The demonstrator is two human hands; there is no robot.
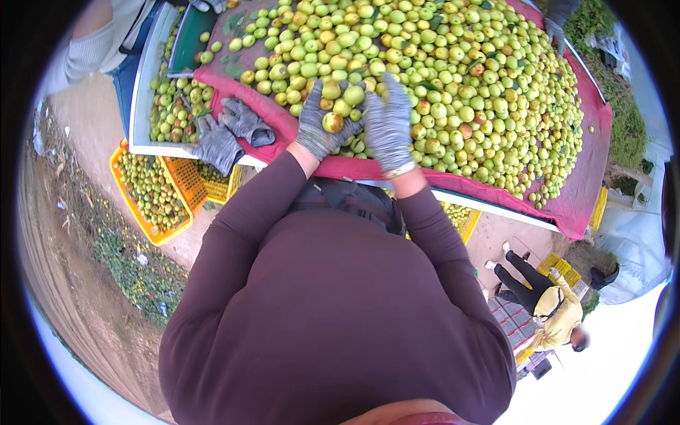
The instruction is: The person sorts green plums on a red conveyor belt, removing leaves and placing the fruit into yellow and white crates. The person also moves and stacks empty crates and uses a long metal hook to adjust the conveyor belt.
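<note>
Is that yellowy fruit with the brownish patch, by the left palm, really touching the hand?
Touching: the head view shows the yellowish fruit lying against the gray-gloved left hand, no gap between them.

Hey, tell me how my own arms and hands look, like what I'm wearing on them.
Your left hand and right hand wear streaky grey gloves. The right glove ends in a pale cuff. Plain, dark plum sleeves cover your arms, stopping short of both gloves.

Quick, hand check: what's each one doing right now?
Left hand: holding several round yellow-green fruits, fingers loosely cupped.
Right hand: open, fingers extended; nothing visibly held, though its palm is mostly hidden.
</note>
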